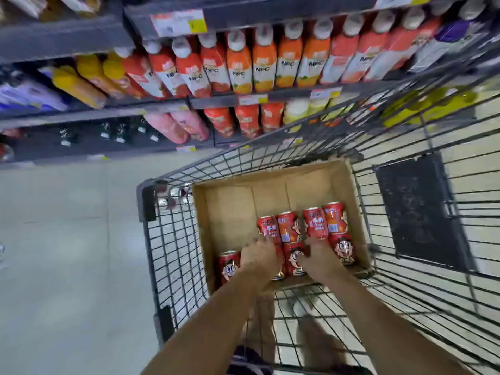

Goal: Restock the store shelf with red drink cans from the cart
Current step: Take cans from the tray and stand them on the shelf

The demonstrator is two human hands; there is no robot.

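Observation:
Several red drink cans (289, 226) with a cartoon face lie in an open cardboard box (230, 209) inside the wire cart (173, 239). One can (229, 265) lies apart at the box's left. Both my arms reach down into the box. My left hand (258, 257) lies over a can in the left of the group, its fingers curled onto it. My right hand (315, 253) covers a can in the middle of the group, fingers bent over it. The fingertips are partly hidden by the hands' backs.
The store shelf (221, 100) rises just beyond the cart, packed with orange, red and yellow juice bottles (263, 63) and pink bottles lower down. The cart's dark child-seat flap (416, 207) is at right. Pale floor (67, 239) lies to the left of the cart.

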